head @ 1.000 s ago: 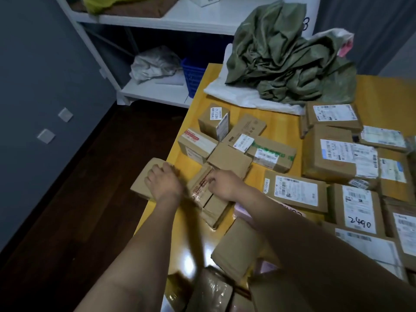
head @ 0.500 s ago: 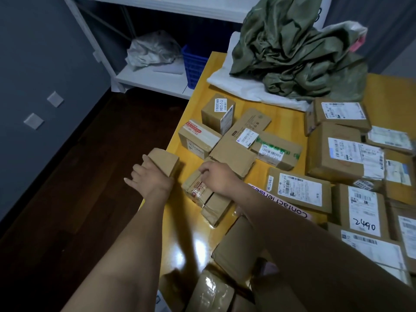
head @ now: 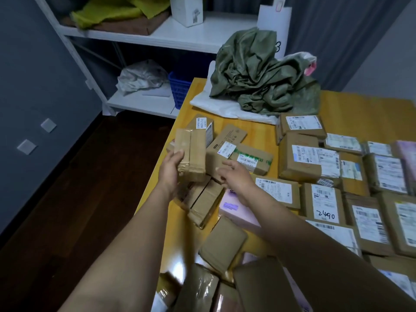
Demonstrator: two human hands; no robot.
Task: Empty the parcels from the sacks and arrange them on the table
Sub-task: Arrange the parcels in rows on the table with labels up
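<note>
Head view. Has lifted the taped brown parcel (head: 191,154) off the left edge of the worktop (head: 258,131) since a second ago, and has raised the right grip (head: 236,176) off the small cartons there. Now holds that parcel up on end above the left-hand cluster, with the left grip (head: 171,170) wrapped round its lower left side. Hovers the right grip just beside the parcel, fingers apart and loosely bent, clutching nothing. Below the grips, shows two narrow cartons (head: 204,199) lying side by side and a pink parcel (head: 236,208) partly under the right forearm. To the right, shows labelled cartons (head: 310,163) laid in rows, touching, among them the carton marked 2490 (head: 324,201). At the far end, shows a crumpled green sack (head: 258,79) heaped on a white sack (head: 216,106). Beyond the worktop, shows a white shelf unit (head: 202,32) with a blue basket (head: 179,91) on its lower board.
</note>
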